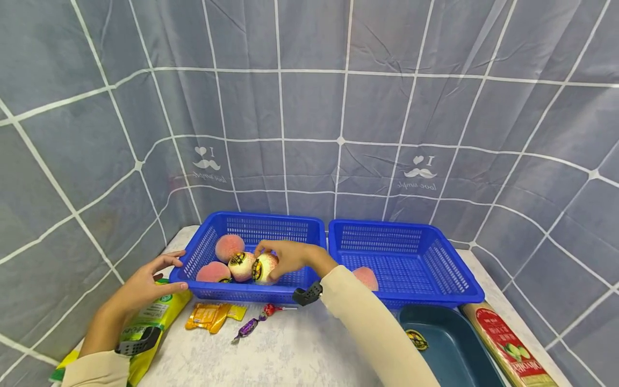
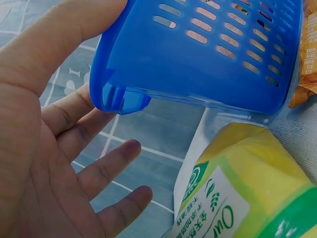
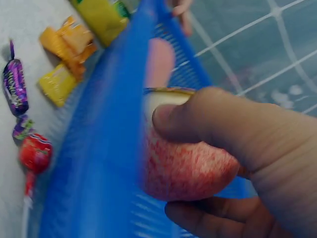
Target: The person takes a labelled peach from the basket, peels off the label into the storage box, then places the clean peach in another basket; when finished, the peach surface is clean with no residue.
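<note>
My right hand (image 1: 285, 257) grips a pale, red-speckled peach (image 1: 267, 269) between thumb and fingers, inside the left blue basket (image 1: 290, 293). That peach (image 3: 190, 166) carries a dark-and-gold label, partly visible in the right wrist view. Beside it in the basket are another labelled peach (image 1: 242, 267) and two pinker peaches, one at the back (image 1: 229, 247) and one in front (image 1: 213, 272). My left hand (image 1: 145, 282) touches the basket's left front corner, its thumb and index finger at the rim (image 2: 101, 64) and the other fingers spread loosely.
A second blue basket (image 1: 454, 297) on the right contains a peach (image 1: 366, 278), partly behind my arm. In front lie orange snack packets (image 1: 208, 317), a purple candy (image 1: 246, 328) and a lollipop (image 1: 268, 310). A yellow-green bag (image 1: 162, 314), teal tray (image 1: 442, 328) and red-gold tin (image 1: 512, 344) flank these.
</note>
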`<state>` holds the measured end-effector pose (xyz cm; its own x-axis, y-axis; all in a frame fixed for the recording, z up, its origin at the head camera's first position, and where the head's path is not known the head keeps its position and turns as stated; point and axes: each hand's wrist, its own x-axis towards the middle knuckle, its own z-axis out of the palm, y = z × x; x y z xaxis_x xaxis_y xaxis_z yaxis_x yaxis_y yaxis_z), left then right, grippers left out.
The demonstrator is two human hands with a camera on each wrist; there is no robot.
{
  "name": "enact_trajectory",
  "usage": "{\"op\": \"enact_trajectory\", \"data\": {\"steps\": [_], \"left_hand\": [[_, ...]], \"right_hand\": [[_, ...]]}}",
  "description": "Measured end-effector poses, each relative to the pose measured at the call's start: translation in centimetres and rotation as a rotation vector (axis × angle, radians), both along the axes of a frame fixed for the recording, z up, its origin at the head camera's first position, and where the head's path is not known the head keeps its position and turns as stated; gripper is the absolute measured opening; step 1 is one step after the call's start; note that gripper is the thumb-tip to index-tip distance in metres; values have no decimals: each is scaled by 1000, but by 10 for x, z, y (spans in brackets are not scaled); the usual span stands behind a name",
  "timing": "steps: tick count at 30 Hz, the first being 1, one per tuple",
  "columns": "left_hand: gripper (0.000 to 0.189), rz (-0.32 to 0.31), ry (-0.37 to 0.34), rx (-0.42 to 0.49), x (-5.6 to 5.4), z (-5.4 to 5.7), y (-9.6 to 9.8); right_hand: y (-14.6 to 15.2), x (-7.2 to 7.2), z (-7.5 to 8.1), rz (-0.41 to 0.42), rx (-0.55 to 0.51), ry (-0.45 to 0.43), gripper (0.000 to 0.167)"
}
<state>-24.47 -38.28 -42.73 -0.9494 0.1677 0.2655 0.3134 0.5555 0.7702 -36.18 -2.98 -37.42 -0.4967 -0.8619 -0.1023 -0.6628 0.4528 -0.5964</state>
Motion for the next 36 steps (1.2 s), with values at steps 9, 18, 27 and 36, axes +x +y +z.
{"op": "enact_trajectory", "data": {"steps": [9, 18, 27, 36], "left_hand": [[41, -7, 1, -7, -4, -1, 3], [47, 35, -38, -44, 1, -2, 1], [46, 53, -29, -57, 6, 2, -6], [44, 22, -10, -44, -1, -2, 1]], "right_hand": [[78, 25, 43, 25, -183, 35, 58], [154, 84, 18, 66, -297, -66, 63], [152, 121, -33, 206, -133, -185, 67], [153, 127, -55, 252, -22, -166, 71]]}}
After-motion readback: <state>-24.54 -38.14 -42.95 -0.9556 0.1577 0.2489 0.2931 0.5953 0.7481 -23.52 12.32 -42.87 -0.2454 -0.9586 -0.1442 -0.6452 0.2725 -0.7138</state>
